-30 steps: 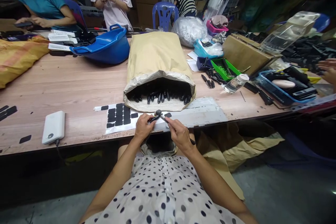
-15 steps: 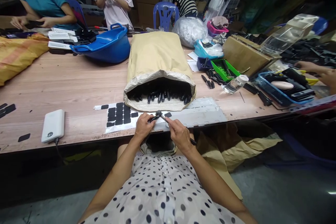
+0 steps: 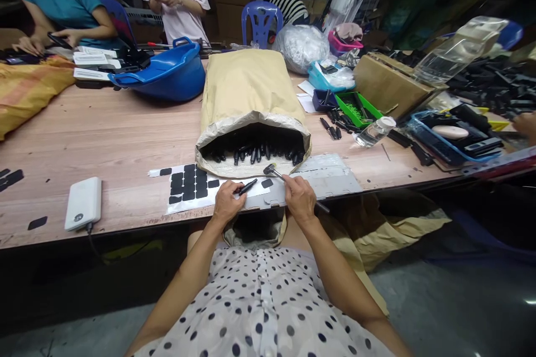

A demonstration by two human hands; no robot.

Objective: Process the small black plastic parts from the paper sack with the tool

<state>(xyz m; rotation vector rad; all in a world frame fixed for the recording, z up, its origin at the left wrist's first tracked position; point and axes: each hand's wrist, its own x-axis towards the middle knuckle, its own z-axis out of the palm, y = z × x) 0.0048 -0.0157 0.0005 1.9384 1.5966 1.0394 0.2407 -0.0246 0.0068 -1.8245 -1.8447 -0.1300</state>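
At the table's front edge, my left hand [image 3: 228, 201] pinches a slim black pen-shaped part [image 3: 248, 187], its tip pointing up and to the right. My right hand [image 3: 300, 198] is closed round the handle of a small hammer [image 3: 270, 169]. The hammer's head is up and to the right of the black part, apart from it. Just beyond lies a paper sack [image 3: 251, 86], its mouth facing me, with several similar black parts [image 3: 256, 153] inside. Beside my left hand is a white sheet [image 3: 184, 204] bearing rows of black rounded pads [image 3: 189, 185].
A white power bank [image 3: 84, 203] with a cable lies at left, a blue basin [image 3: 176, 75] behind. To the right are a green tray [image 3: 355, 109], a clear bottle [image 3: 374, 133] and a blue basket [image 3: 464, 159]. An open sack [image 3: 255, 232] sits at my lap. People work across the table.
My right hand has moved right with the hammer, taking its head off the black part's end. My left hand keeps its hold, and more of the part shows.
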